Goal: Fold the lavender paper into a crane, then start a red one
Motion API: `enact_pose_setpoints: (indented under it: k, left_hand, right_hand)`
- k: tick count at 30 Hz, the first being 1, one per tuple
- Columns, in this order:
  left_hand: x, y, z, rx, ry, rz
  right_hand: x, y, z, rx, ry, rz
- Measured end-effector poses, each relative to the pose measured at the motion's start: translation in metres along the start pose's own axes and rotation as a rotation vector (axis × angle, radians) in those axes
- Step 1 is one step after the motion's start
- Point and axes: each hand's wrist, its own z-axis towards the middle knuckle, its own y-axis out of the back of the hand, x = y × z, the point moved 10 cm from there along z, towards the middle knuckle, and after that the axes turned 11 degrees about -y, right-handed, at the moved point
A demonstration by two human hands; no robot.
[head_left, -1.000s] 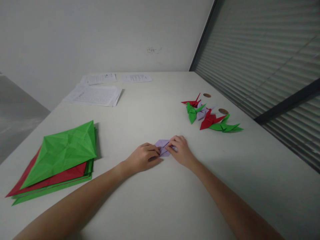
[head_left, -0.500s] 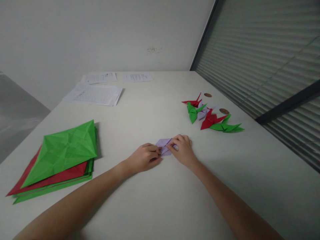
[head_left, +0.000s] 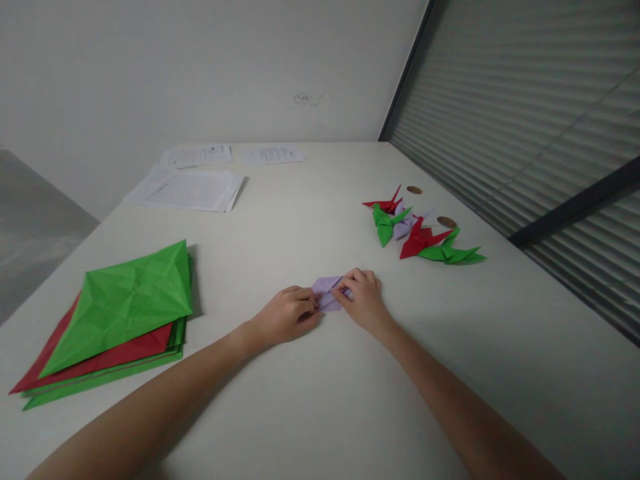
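Note:
A small folded piece of lilac origami paper [head_left: 327, 285] lies on the white table in front of me. My left hand [head_left: 289, 313] holds its left end, fingers curled and pressed together. From the other side my right hand [head_left: 361, 298] pinches the paper's right part, thumb and fingertips close to its middle crease. Part of the paper is hidden under the fingers of both hands.
To the left lies a stack of creased green [head_left: 133, 293] and red paper sheets [head_left: 113, 357]. Folded paper cranes [head_left: 420, 238] in red, green and lilac sit at the right, near two cable-hole covers [head_left: 447, 221]. Printed pages [head_left: 193, 190] lie at the back left.
Both hands stay on the lilac paper with barely any visible movement. The whole view has shifted very slightly.

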Motion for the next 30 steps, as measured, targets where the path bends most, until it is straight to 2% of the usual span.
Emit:
enact_pose_setpoints:
  k: [9, 22, 27, 30]
  left_hand:
    - [-0.0003, -0.0008, 0.0010, 0.021, 0.004, 0.036]
    - [0.0023, 0.0013, 0.0014, 0.036, 0.080, 0.035]
    - [-0.0054, -0.0035, 0.0013, 0.064, -0.024, 0.101]
    - [-0.0062, -0.0037, 0.0000, 0.052, -0.041, 0.127]
  right_hand:
    - [0.0002, -0.0006, 0.0001, 0.013, -0.020, -0.021]
    - [0.0013, 0.0001, 0.0000, 0.003, -0.024, -0.022]
    - [0.0014, -0.0007, 0.0001, 0.016, -0.029, -0.034]
    - [0.0015, -0.0005, 0.0004, 0.020, -0.035, -0.041]
